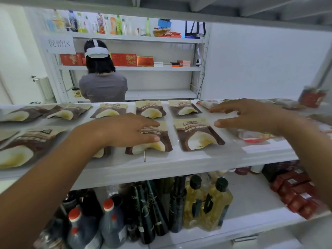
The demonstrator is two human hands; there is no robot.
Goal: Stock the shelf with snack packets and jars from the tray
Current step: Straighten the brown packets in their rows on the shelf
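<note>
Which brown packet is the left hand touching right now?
The front-row brown packet in the middle, under the left hand's flat fingers; its right neighbour and the back row lie uncovered.

brown snack packets (pixel 197 135): ten, five per row, some partly covered. red jar (pixel 312 97), blurred: one. red-capped dark jugs (pixel 109 223): two. yellow oil bottles (pixel 221 203): two. person (pixel 103 87) with back turned: one.

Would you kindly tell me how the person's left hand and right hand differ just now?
The left hand rests flat on a brown packet; the right hand is above a red-and-clear packet, contact unclear. The left hand's fingers lie together; the right hand's thumb is spread from its fingers. Both are open, gripping nothing.
</note>
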